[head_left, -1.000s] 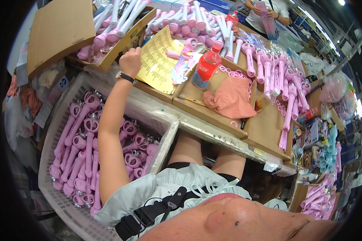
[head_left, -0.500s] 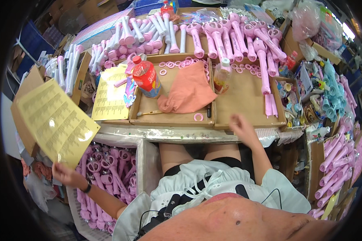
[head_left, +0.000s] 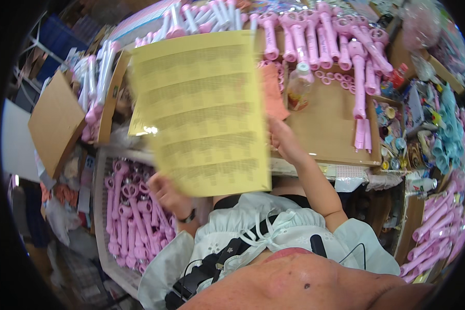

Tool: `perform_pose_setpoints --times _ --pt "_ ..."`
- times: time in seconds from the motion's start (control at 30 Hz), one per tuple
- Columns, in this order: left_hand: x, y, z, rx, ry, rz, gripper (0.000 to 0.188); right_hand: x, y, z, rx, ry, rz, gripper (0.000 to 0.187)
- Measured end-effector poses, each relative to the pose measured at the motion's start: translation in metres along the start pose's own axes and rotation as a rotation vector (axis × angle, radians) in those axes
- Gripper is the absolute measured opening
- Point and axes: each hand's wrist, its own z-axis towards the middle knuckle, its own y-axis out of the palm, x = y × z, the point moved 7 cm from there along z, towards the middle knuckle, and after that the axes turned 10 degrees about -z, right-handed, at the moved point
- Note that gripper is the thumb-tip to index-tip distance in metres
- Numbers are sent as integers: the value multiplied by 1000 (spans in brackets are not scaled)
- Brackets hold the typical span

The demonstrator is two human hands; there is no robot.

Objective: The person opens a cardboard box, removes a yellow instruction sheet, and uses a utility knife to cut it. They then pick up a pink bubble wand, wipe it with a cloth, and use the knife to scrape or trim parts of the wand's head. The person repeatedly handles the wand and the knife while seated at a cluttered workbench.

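A yellow sheet (head_left: 206, 111) printed with rows of small dark marks is held up in front of me, somewhat blurred and with a glare spot at its left side. My left hand (head_left: 170, 196) pinches it near the lower left corner. At its right edge, my right hand (head_left: 287, 142) has its fingers closed on the sheet. Behind it, much of the left cardboard tray is hidden, along with most of an orange cloth (head_left: 275, 90). A clear bottle (head_left: 298, 88) with some reddish-yellow contents stands just beyond my right hand.
Pink wand-like handles (head_left: 323, 39) line the back of the bench, and a cardboard tray (head_left: 328, 132) with small pink rings lies at right. A white crate (head_left: 102, 227) of pink handles is beside my left forearm. More pink parts (head_left: 434, 222) and teal parts (head_left: 447, 134) sit far right.
My left hand has brought the yellow sheet from the far left to the middle. My right hand has moved left and up to the sheet's right edge and taken hold there.
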Motion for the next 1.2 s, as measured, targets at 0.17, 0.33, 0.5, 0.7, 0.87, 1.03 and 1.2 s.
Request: perform_pose_setpoints --times 0.17,0.33,0.5,0.7,0.87,1.03,1.2 --pt "-25 61 -61 -303 -668 -786 16 -18 -26 -21 315 -88 -160 47" --pt "-41 60 -83 -317 -816 -882 26 -38 -36 -37 446 -127 56 51" --pt "-49 59 -86 -281 -862 -868 28 -36 -21 -39 344 -132 21 35" --pt "-52 61 -86 -315 -855 -898 28 -28 -21 -32 380 -135 -67 25" --pt "-56 69 -77 -488 -805 -775 36 -42 -26 -27 400 -89 -226 24" --pt "-11 66 -6 -386 13 -288 57 -79 0 -10 -87 72 -1071 26" --pt "16 102 17 -639 -43 -518 53 -81 63 -7 -551 -236 -1688 26"
